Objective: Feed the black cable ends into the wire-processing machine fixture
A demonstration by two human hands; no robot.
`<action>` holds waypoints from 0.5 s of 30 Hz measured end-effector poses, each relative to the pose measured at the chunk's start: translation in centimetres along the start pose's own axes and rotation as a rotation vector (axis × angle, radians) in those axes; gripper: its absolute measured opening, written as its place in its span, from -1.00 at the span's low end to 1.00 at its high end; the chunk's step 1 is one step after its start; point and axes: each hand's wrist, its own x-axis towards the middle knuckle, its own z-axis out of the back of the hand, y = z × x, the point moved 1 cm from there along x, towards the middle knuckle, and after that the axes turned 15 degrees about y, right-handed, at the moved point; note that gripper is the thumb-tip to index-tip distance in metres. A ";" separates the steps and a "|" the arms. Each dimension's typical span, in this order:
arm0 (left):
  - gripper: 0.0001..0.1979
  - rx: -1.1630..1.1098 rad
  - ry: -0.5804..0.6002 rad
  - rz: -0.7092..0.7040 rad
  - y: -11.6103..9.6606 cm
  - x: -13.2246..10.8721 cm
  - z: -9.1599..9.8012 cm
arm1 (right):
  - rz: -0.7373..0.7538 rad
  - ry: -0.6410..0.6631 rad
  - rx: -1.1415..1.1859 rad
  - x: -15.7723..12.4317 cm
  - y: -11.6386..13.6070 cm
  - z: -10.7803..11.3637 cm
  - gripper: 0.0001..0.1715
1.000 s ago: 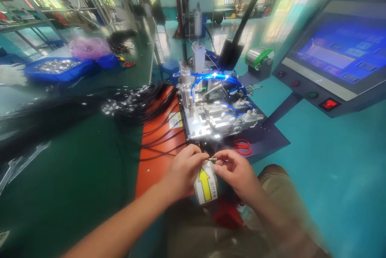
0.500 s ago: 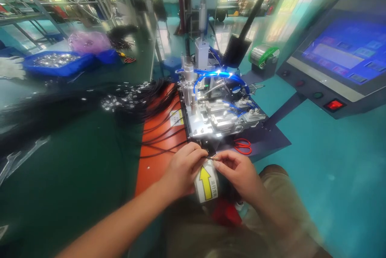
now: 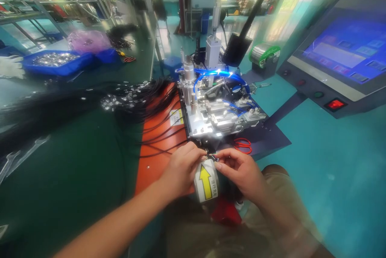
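You seem to be arranging a thin wire, left hand pinching it, right hand at its tip, grip unclear; next needs steadiness.

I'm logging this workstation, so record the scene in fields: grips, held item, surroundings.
Left grip: fingertips pinched on thin wire ends, colours too small to tell
Right grip: fingertips at those wire ends; firmness unclear
Below grips: white label with yellow arrow
Beyond grips: silver metal machine with blue tubes
Near right grip: red looped scissor handles
Left of machine: black cables reaching across orange surface
Far right: grey control panel, blue screen lit
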 end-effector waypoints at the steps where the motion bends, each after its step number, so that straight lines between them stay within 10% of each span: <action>1: -0.83 0.009 0.003 0.003 0.0 0.0 0.0 | -0.001 0.007 0.017 0.0 0.1 -0.1 -0.73; 15: -0.85 0.058 0.026 -0.019 0.3 -0.1 -0.2 | -0.116 0.017 0.160 0.5 0.1 -0.4 -0.61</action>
